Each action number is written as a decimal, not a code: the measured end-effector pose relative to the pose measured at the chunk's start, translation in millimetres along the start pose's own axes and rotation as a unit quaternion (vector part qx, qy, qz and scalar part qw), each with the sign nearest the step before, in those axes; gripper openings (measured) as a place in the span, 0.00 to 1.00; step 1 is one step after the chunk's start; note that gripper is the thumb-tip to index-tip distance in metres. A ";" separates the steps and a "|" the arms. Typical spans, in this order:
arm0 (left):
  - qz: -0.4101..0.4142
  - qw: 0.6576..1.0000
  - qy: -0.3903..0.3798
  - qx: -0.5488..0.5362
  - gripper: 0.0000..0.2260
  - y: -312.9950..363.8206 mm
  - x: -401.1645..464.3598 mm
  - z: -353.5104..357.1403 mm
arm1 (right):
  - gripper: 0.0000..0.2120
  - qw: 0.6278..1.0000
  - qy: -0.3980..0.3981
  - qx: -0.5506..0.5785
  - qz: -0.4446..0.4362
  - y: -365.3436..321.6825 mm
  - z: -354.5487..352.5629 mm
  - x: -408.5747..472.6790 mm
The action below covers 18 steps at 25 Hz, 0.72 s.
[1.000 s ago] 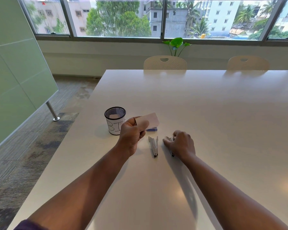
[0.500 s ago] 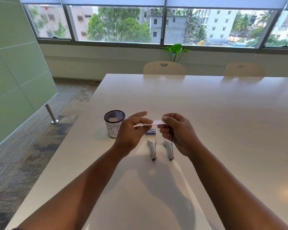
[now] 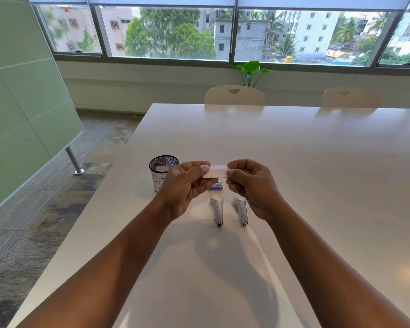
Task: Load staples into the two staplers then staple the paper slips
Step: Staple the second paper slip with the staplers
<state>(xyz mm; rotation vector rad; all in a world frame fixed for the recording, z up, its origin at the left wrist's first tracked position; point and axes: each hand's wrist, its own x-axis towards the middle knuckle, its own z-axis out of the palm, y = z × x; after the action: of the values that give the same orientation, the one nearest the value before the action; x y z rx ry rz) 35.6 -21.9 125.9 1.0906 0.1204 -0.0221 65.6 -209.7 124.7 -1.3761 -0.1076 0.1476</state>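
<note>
Above the white table (image 3: 294,174) I hold a small white paper slip (image 3: 216,171) level between both hands. My left hand (image 3: 184,187) pinches its left end and my right hand (image 3: 252,185) pinches its right end. Two silver staplers lie side by side on the table under my hands, the left stapler (image 3: 217,211) and the right stapler (image 3: 241,210), both pointing away from me. A small blue staple box (image 3: 216,186) lies just beyond them, partly hidden by my fingers.
A black mesh cup (image 3: 160,170) with a white slip inside stands left of my left hand, near the table's left edge. Two cream chairs (image 3: 234,95) stand at the far side. A potted plant (image 3: 251,69) sits on the window sill.
My right hand left the right stapler and came up to take the slip's right end. The left hand has turned the slip flat, and both hands now hold it over the staplers.
</note>
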 end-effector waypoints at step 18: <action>-0.045 0.998 0.029 -0.010 0.07 10.0 -0.1 3.8 | 0.06 1.000 0.014 0.021 0.010 -4.7 -1.3 -1.3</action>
<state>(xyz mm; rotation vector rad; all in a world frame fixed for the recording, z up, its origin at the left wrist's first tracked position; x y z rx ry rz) 36.6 -20.6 136.5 1.0654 0.2223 -0.0704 64.8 -212.0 129.1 -1.3371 -0.0666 0.1455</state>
